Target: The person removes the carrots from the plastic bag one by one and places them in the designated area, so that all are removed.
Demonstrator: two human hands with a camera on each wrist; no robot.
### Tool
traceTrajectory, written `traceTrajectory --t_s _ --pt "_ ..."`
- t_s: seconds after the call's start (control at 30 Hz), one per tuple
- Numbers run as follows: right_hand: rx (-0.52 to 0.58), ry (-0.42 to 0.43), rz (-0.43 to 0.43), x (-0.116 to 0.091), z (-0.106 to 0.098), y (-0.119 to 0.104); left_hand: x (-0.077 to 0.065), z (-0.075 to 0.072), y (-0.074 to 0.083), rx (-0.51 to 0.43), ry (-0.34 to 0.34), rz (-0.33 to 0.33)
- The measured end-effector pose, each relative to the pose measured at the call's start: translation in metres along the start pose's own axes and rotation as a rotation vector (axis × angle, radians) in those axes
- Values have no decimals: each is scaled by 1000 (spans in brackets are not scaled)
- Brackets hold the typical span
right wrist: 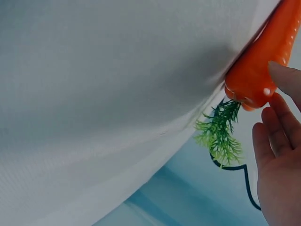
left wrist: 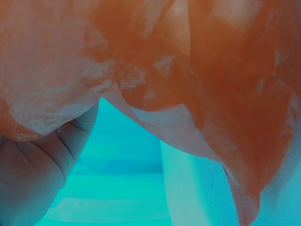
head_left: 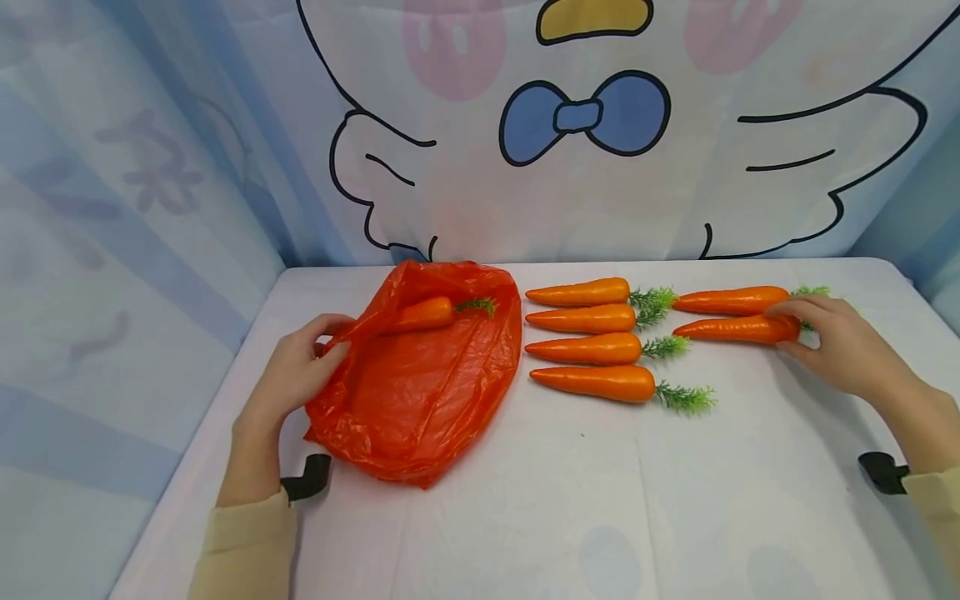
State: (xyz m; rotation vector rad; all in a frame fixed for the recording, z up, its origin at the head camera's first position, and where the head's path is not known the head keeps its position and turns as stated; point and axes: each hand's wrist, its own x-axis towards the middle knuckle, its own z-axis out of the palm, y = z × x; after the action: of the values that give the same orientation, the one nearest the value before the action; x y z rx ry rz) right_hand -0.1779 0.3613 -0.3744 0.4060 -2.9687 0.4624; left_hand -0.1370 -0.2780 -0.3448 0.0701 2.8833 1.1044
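Observation:
In the head view my left hand (head_left: 303,367) grips the left edge of a red plastic bag (head_left: 427,408), which lies with its mouth spread. Inside the bag rests a carrot (head_left: 423,315) with a green top, its tip hidden. The bag's thin film (left wrist: 225,84) fills much of the left wrist view. At the far right, my right hand (head_left: 843,342) holds the thick end of a carrot (head_left: 735,330) between thumb and fingers. That carrot's feathery green top (right wrist: 223,127) hangs free in the right wrist view. Just behind it lies another carrot (head_left: 731,300).
Several carrots lie in a stacked column between bag and right hand, the nearest carrot (head_left: 592,382) lowest, tips toward the bag. A white cloth (head_left: 525,533) covers the table. Behind it hangs a printed curtain (head_left: 585,200), with another curtain (head_left: 112,275) along the left side.

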Motion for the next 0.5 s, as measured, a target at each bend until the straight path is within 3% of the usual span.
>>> traceTrajectory --t_s 0.5 --pt "126 0 -52 14 -17 -42 0 1 1 -3 0 11"
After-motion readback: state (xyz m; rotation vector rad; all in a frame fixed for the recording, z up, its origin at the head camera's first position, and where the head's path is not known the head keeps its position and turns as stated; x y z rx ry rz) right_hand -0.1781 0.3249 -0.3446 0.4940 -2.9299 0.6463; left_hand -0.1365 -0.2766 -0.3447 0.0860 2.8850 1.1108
